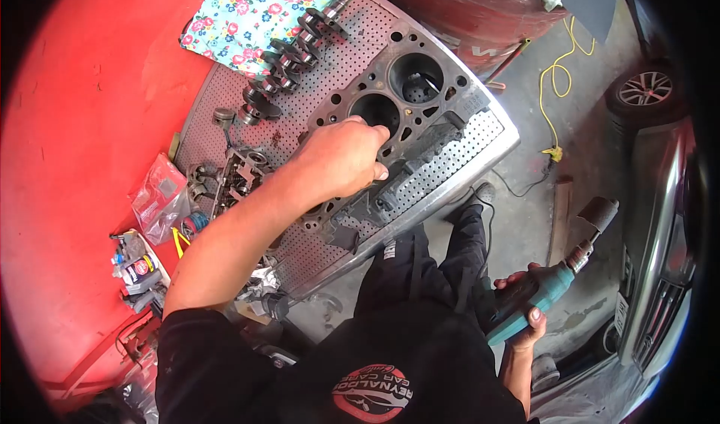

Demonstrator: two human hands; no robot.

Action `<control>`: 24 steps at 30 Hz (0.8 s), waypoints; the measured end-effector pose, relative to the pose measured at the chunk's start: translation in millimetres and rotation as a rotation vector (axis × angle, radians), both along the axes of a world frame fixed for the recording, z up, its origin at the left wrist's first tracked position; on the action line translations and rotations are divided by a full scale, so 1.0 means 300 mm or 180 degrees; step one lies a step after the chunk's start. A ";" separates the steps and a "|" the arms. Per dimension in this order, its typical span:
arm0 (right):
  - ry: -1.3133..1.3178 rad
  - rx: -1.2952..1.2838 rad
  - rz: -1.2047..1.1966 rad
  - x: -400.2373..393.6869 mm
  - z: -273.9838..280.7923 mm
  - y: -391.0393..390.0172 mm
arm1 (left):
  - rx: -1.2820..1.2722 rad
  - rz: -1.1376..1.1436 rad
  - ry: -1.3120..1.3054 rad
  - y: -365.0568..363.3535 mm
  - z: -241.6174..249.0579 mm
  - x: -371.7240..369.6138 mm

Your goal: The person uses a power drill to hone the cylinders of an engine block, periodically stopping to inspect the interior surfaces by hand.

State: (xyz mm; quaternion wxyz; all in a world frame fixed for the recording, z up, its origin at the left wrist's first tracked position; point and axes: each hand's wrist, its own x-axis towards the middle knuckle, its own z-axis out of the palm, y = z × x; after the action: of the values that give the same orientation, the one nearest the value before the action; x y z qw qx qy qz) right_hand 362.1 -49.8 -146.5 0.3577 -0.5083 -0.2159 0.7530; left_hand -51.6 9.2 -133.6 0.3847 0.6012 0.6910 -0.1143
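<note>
My left hand [343,158] is over the grey engine block [341,109], at the edge of its middle cylinder bore [375,110]. Its fingers are curled together, and whatever they pinch, if anything, is hidden. Another open bore [417,77] shows farther up the block. Low on the right, my right hand [529,332] grips a teal power drill [544,289] beside my leg. A dark cylindrical attachment [598,212] is on the drill's tip, pointing up and right, away from the block.
A crankshaft [283,71] and a flowered cloth [251,19] lie on the perforated metal table [480,135]. Loose engine parts [238,180] and a piston [223,115] are at the left. A red drum [480,19] stands behind, a yellow cord [545,101] on the floor, a car [660,199] at right.
</note>
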 end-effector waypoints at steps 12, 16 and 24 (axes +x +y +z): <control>-0.0138 0.0111 0.0036 0.053 0.083 -0.106 | 0.1646 0.1756 -0.0874 -0.226 0.055 -0.021; 0.0097 0.0059 0.0272 0.171 0.030 -0.104 | 0.2217 0.3351 -0.0209 -0.487 0.093 0.012; 0.0103 0.0186 0.0916 0.525 0.038 -0.067 | 0.1238 0.2403 0.0341 -0.704 0.116 0.287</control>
State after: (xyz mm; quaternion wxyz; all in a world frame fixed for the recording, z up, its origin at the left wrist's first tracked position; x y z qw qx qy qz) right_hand 519.7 -69.9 -135.1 0.2641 -0.4492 -0.3026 0.7980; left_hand 34.5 -202.0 -98.8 0.2427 0.3607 0.8903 0.1358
